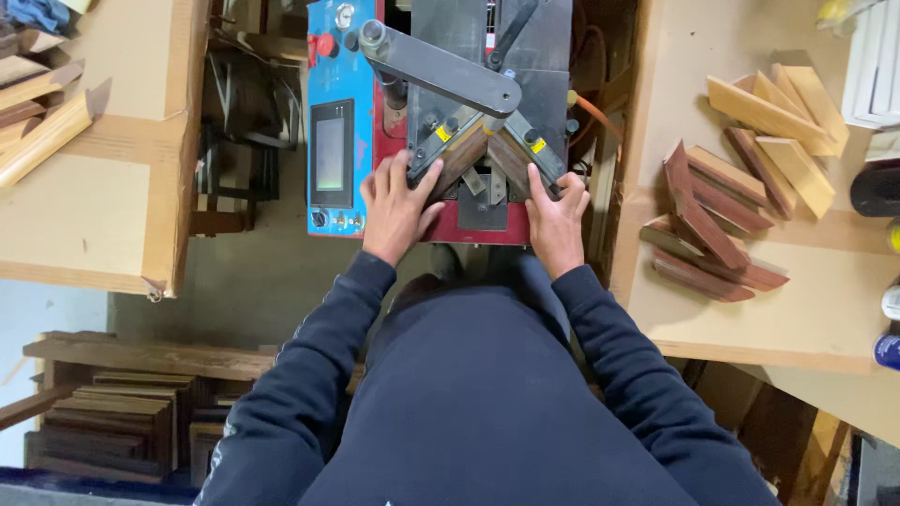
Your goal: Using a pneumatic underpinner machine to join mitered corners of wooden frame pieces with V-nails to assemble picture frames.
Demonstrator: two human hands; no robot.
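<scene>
My left hand (397, 208) presses flat on a dark wooden moulding piece (458, 161) on the bed of a frame-joining machine (441, 112). My right hand (555, 217) holds down a second dark moulding piece (513, 159). The two pieces meet at a mitred corner in a V under the machine's grey clamp arm (441, 67). Fingers of both hands rest along the angled metal fences. The lower ends of both pieces are hidden under my hands.
The machine has a blue control panel with a small screen (332, 156) and a red button (325, 44). Cut moulding pieces, dark (705, 234) and light (778, 122), lie on the right table. More light mouldings (42, 122) sit on the left cardboard-covered bench. Frames are stacked on the floor (112, 422).
</scene>
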